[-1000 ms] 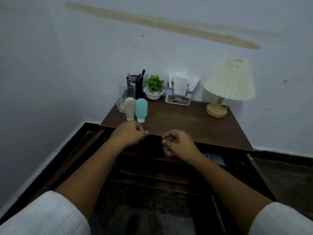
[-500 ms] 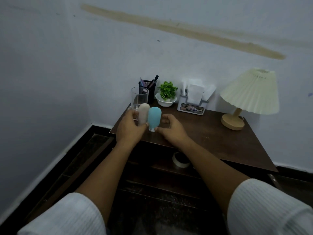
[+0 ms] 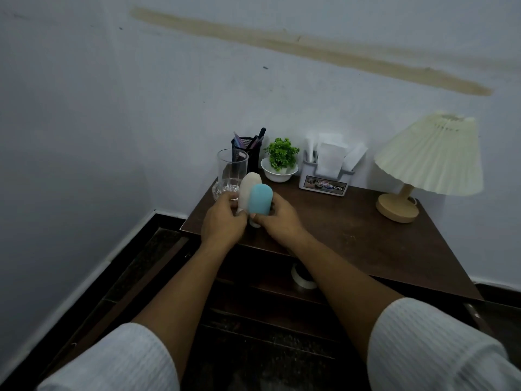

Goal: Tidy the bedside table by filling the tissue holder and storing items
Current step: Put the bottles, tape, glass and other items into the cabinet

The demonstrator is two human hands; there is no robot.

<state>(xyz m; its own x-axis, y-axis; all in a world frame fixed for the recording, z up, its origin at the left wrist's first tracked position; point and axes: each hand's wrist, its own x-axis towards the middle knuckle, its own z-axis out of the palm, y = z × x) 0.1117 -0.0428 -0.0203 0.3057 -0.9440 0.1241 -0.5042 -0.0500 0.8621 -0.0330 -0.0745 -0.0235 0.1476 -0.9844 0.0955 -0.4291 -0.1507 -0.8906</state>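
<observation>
Two small squeeze bottles are held just above the front left of the brown bedside table (image 3: 352,238). My left hand (image 3: 222,224) grips the cream bottle (image 3: 248,184). My right hand (image 3: 279,221) grips the blue bottle (image 3: 260,200), which overlaps the cream one and has its white cap pointing down. At the back of the table stands a grey tissue holder (image 3: 324,179) with white tissues sticking out of it. Below the tabletop the drawer (image 3: 262,280) is open, and a roll of white tape (image 3: 303,279) lies in it, partly hidden by my right forearm.
A clear drinking glass (image 3: 231,170) stands right behind the bottles. A black mesh pen cup (image 3: 248,149), a small green plant in a white bowl (image 3: 280,165) and a cream pleated lamp (image 3: 423,162) line the back. Walls close in on the left and behind.
Both hands left the drawer front and rose to the two bottles. They have closed on them and tilted and lifted them slightly off the tabletop. The view has also shifted.
</observation>
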